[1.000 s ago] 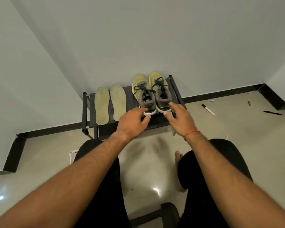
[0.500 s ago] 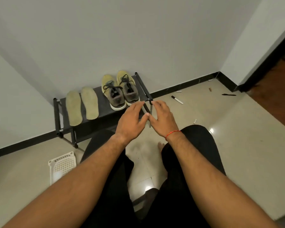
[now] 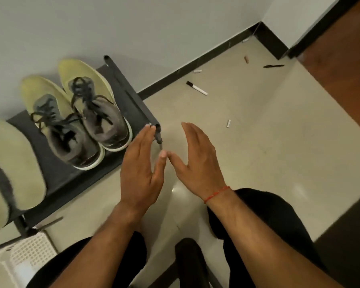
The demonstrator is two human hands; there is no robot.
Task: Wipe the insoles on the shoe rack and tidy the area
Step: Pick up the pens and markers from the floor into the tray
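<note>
Although neither one holds a cloth, both hands hang over the floor point(image 3: 258, 152) at the right front corner of the shoe rack point(image 3: 56, 177). The left hand point(image 3: 141, 167) has its fingers straight and together, tips at the rack's corner post; I cannot tell whether they touch it. The right hand point(image 3: 197, 163) is spread flat and holds nothing, and the two thumbs nearly meet. The insoles point(image 3: 15, 163) lie on the rack's far left end, partly cut by the frame edge, with their long axes running from the front rail toward the wall. The pair of shoes point(image 3: 81, 125) stands between them and the hands. So the insoles lie leftward and the left hand is nearer; a reach would likely pass in front of the shoes' heels. A marker point(image 3: 196, 88) and a pen point(image 3: 273, 66) lie on the floor to the right, nearer the right hand.
</note>
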